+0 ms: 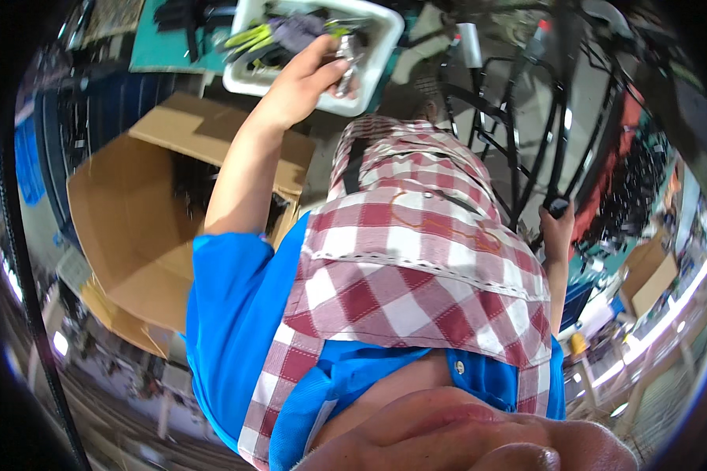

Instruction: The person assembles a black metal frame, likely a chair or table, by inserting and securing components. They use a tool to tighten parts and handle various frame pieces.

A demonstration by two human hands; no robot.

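Note:
My left hand [310, 82] reaches over a white plastic bin [386, 59], its fingers closed around a small shiny silver metal part [345, 67]. Inside the bin, beside those fingers, lie a dark grey cloth [297, 31] and several yellow-green handled items [249, 38]. Down at my right side, my right hand [558, 229] is closed around the end of a black tube, where a round black end piece [556, 206] shows. That tube belongs to a group of black tubular frames [514, 118]; part of the grip is hidden.
A large open cardboard box [126, 212] with dark items inside stands to my left. The bin rests on a green surface [157, 43]. On the right are a red strip [605, 177], a mass of small black parts [636, 184] and a smaller cardboard box [650, 275].

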